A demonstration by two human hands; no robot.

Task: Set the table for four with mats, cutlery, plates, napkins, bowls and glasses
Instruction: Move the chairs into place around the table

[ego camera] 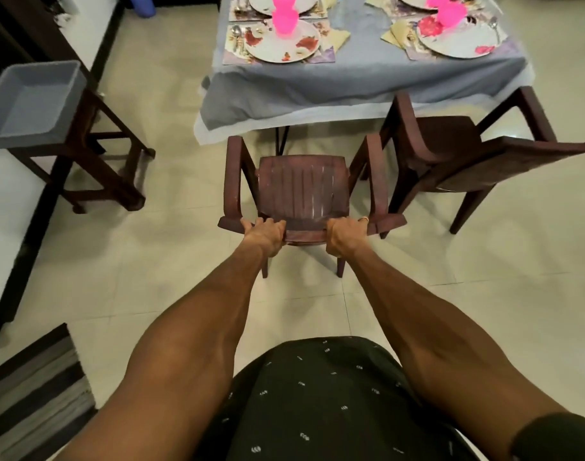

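Head view, only one: I have both hands on the top rail of a brown plastic chair (pixel 301 191), left hand (pixel 264 232) and right hand (pixel 342 236), fingers of each curled over the backrest edge and gripping it, nothing else held. The chair faces the surface (pixel 361 81), which is covered in a grey cloth; its seat front sits just short of the cloth's hanging edge, not yet tucked under. A second brown chair (pixel 450 151) stands to the right, angled, near the surface's corner. On the surface I see floral mats (pixel 324 56) under patterned plates (pixel 281 44), pink glasses (pixel 284 21) standing on or beside the plates, yellowish napkins (pixel 339 36) next to them, and cutlery (pixel 237 31) at the plate sides; the far settings are cut off by the frame, so I can't confirm all four, and bowls I can't make out. My read: laying looks about done, chairs are the tidy-up. Handling: the chair is moulded plastic, light, stiff, legs likely to skid and chatter on the glossy floor tiles (pixel 171 78); the two-handed hold on the top rail is the right place, push straight so the arms clear the cloth. Plates and glasses look breakable, so don't bump the surface. A grey tray (pixel 28 104) sits on a wooden stand (pixel 94 161) at left.
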